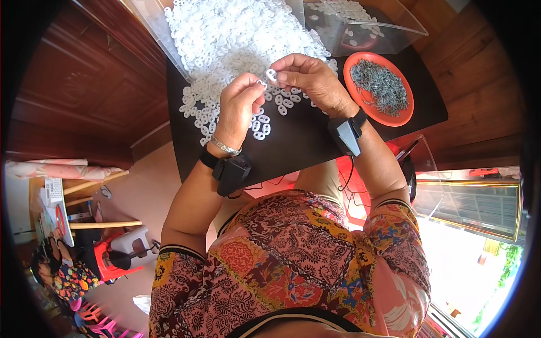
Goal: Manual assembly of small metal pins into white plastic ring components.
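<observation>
Over the dark table, my right hand (pixel 311 81) pinches a small white plastic piece with two holes (pixel 271 75) between thumb and fingers. Close beside it, my left hand (pixel 239 107) is closed with thumb and forefinger together at a tiny pale, shiny thing (pixel 261 83), too small to make out. Around and beyond both hands spreads a large heap of the same white two-holed pieces (pixel 225 34). Several loose ones (pixel 261 127) lie on the table just right of my left wrist. An orange plate (pixel 403 117) of small grey metal parts (pixel 383 87) stands right of my right hand.
A clear plastic bin (pixel 389 28) with more white pieces stands at the far right. The black tabletop (pixel 293 141) ends just before my lap. Wooden panels flank the table. Lower left on the floor are a red and grey stool (pixel 121 253) and wooden poles (pixel 107 225).
</observation>
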`<act>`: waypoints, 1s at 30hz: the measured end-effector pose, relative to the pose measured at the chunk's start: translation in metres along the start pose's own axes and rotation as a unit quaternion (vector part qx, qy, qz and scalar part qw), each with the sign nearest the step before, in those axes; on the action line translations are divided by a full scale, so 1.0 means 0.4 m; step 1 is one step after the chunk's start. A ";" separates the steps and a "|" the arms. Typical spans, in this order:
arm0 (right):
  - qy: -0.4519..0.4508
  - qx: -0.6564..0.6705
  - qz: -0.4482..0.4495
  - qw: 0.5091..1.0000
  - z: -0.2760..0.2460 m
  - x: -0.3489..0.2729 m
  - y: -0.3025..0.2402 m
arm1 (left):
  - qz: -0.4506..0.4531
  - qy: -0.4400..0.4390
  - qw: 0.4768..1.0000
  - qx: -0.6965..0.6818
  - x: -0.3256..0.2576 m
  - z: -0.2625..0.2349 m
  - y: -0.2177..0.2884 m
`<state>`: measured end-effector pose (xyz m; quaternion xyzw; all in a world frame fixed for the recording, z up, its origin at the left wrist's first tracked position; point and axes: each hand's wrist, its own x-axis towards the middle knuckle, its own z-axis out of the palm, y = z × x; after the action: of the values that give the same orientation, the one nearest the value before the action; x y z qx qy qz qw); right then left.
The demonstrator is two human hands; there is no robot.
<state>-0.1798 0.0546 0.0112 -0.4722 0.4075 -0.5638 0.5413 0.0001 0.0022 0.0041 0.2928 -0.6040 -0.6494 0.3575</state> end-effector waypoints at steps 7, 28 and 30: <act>0.019 -0.049 -0.025 0.998 0.011 -0.004 -0.004 | -0.001 0.000 1.000 0.011 0.000 0.003 -0.005; 0.009 -0.105 -0.044 0.993 0.015 -0.005 0.005 | -0.009 0.005 1.000 0.015 -0.003 0.007 -0.002; 0.005 -0.108 -0.043 0.993 0.020 -0.005 0.005 | -0.009 0.005 1.000 0.017 -0.004 0.007 -0.003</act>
<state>-0.1715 0.0570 0.0108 -0.5418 0.4484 -0.5417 0.4603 -0.0013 0.0051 0.0031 0.3075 -0.6104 -0.6408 0.3496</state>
